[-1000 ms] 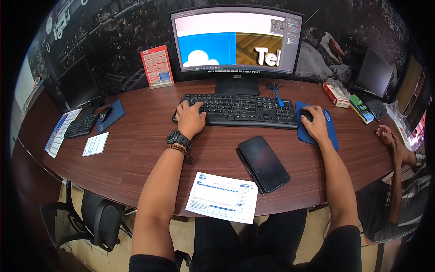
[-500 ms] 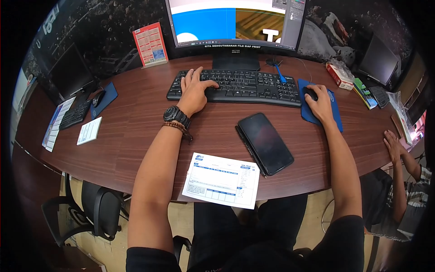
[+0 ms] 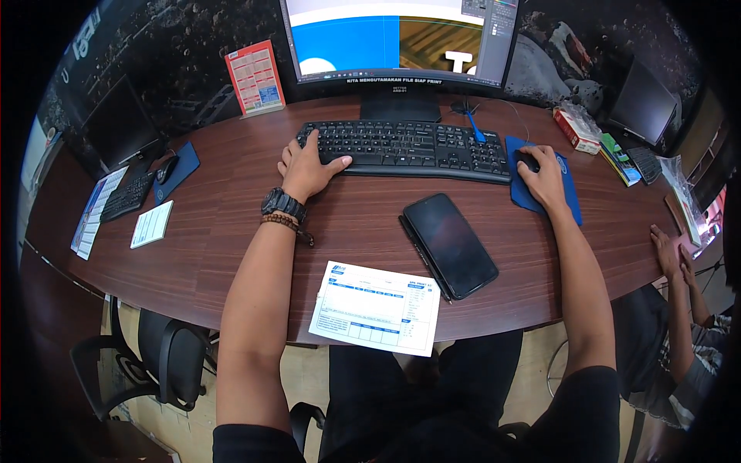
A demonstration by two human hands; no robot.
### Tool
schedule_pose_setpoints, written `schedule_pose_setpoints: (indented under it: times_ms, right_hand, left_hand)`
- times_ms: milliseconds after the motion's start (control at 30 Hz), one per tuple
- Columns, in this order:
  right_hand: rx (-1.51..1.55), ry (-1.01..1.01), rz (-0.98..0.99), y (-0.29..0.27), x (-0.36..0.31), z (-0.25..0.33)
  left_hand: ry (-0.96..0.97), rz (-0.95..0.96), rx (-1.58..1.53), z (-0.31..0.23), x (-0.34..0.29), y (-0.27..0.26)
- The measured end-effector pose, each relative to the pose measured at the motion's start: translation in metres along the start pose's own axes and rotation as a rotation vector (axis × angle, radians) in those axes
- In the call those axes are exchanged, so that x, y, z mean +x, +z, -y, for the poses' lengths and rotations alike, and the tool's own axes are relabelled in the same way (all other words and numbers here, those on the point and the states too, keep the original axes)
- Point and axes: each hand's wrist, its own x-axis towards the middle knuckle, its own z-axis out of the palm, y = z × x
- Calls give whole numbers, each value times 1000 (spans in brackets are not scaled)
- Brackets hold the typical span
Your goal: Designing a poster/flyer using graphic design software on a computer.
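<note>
My left hand (image 3: 307,170) rests at the lower left corner of a black keyboard (image 3: 397,143), its fingers spread over the end keys and the thumb out along the front edge. A dark watch (image 3: 283,204) and a beaded bracelet (image 3: 279,220) circle that wrist. My right hand (image 3: 546,179) lies over a black computer mouse (image 3: 529,160) on a blue mouse pad (image 3: 572,193), partly hiding it. A dark-screened phone (image 3: 451,245) lies on the desk between my forearms, with a black pen (image 3: 424,258) along its left side. Nearer me, a printed paper form (image 3: 374,309) overhangs the desk edge.
Behind the keyboard stands a monitor (image 3: 397,46) with an editing window. A red desk calendar (image 3: 255,77) is left of it. Further left are another keyboard (image 3: 129,197) and a notepad (image 3: 152,224). Another person's hands (image 3: 668,251) rest at the right desk edge.
My left hand has slid left and toward me, from above the keys to the keyboard's corner. My right hand stays on the mouse. The other person's hands have shifted slightly.
</note>
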Motion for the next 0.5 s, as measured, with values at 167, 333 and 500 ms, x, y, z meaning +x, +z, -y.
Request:
schedule_pose_setpoints:
  times_ms: [167,333,500]
  right_hand:
    - [15,6,-4,-2,-1,4]
    - [14,10,2,-4,-1,5]
    - [9,16,3,-4,-1,6]
  left_hand:
    - [-23,26,-11,0,1,0]
    - [-19,40,-12,-1,1,-1]
    - [-28,47,-22,-3,0,-3]
